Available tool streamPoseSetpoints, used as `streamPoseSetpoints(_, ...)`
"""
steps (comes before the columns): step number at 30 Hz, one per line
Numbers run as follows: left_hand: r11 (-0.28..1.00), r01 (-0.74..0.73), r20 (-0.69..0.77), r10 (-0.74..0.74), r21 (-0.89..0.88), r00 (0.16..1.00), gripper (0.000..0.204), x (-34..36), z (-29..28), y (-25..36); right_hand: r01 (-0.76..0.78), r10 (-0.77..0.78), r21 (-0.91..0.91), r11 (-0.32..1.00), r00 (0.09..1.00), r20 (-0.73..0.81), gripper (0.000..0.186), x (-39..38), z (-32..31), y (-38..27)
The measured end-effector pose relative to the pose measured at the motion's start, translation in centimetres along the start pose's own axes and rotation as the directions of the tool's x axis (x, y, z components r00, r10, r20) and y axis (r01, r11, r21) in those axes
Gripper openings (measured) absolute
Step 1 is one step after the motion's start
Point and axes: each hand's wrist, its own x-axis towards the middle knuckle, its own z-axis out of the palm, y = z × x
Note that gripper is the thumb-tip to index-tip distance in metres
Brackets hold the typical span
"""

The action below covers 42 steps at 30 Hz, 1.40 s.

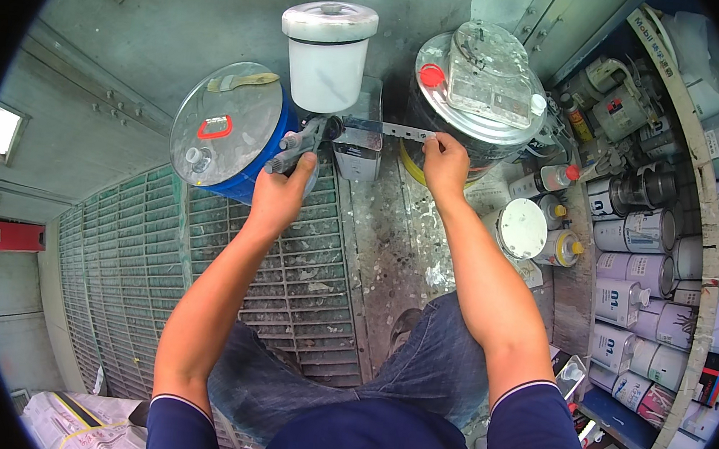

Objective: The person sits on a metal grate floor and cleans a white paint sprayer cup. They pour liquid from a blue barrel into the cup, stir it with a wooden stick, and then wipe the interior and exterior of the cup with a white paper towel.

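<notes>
My left hand (281, 194) is closed around the handle of a dark grey spray gun (309, 140). Directly above the gun is a white lidded cup (327, 68); its base meets the gun, seemingly as its paint cup. A flat metal strip with holes (392, 130) runs rightward from the gun's head. Its right end is pinched between the thumb and fingers of my right hand (446, 165). Behind the strip stands a rectangular metal tin (358, 158). How the strip meets the gun is too small to tell.
A blue drum (243, 142) with a paintbrush (244, 82) on top stands left. At right, a silver-lidded drum (431, 47) carries a paint-stained scale (495, 87). A white-lidded can (522, 228) and bottles stand nearby. Shelves of cans (637, 232) line the right; floor grating (136, 239) lies left.
</notes>
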Motion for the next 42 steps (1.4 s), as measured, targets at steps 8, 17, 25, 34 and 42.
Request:
streamPoseSetpoints(8, 0.995, 0.080, 0.036, -0.077, -0.067, 0.996, 0.046, -0.2, 0.0, 0.6, -0.039, 0.037, 0.063, 0.997, 0.999, 0.026, 0.022, -0.1, 0.0, -0.5)
streamPoseSetpoints(17, 0.996, 0.074, 0.018, -0.074, -0.055, 0.997, 0.047, -0.1, -0.1, -0.2, -0.188, 0.167, 0.272, 0.944, 0.981, 0.099, 0.025, 0.0, 0.2, -0.5)
streamPoseSetpoints(25, 0.996, 0.079, 0.037, -0.077, -0.051, 0.996, 0.053, -0.2, -0.6, -1.4, -0.154, 0.142, 0.264, 0.952, 0.988, 0.064, 0.025, 0.4, 0.8, 0.8)
streamPoseSetpoints(34, 0.995, 0.053, 0.059, -0.048, -0.083, 0.997, 0.051, -0.5, -0.1, -0.9, -0.072, 0.070, 0.172, 0.983, 0.997, 0.018, 0.027, -0.3, 0.5, -0.2)
streamPoseSetpoints(42, 0.998, -0.048, 0.061, 0.050, -0.032, 0.997, 0.029, -0.5, 0.0, -1.0, -0.054, 0.061, 0.169, 0.984, 0.998, -0.035, 0.020, -0.2, 0.6, -0.6)
